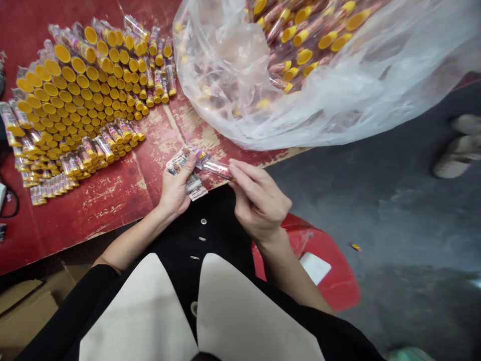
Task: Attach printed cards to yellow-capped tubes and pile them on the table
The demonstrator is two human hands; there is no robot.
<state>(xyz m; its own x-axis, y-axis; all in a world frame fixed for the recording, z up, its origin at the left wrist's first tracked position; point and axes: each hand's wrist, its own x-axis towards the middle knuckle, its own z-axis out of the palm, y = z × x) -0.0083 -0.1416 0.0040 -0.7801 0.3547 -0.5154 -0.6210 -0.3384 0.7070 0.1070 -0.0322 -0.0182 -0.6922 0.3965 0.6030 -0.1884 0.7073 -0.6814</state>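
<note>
My left hand [176,188] is closed on a small stack of printed labels [191,185] at the near edge of the red table [120,195]. My right hand [259,200] pinches a clear tube [216,168] that lies between both hands, with a printed label partly round its left end. Both hands are over my lap, just in front of the table edge.
A large stack of yellow-capped labelled tubes [78,95] lies on the table's left. A clear plastic bag [323,75] full of more yellow-capped tubes sits at the upper right. A red stool [330,276] and grey floor are on the right, and cardboard [26,306] at the lower left.
</note>
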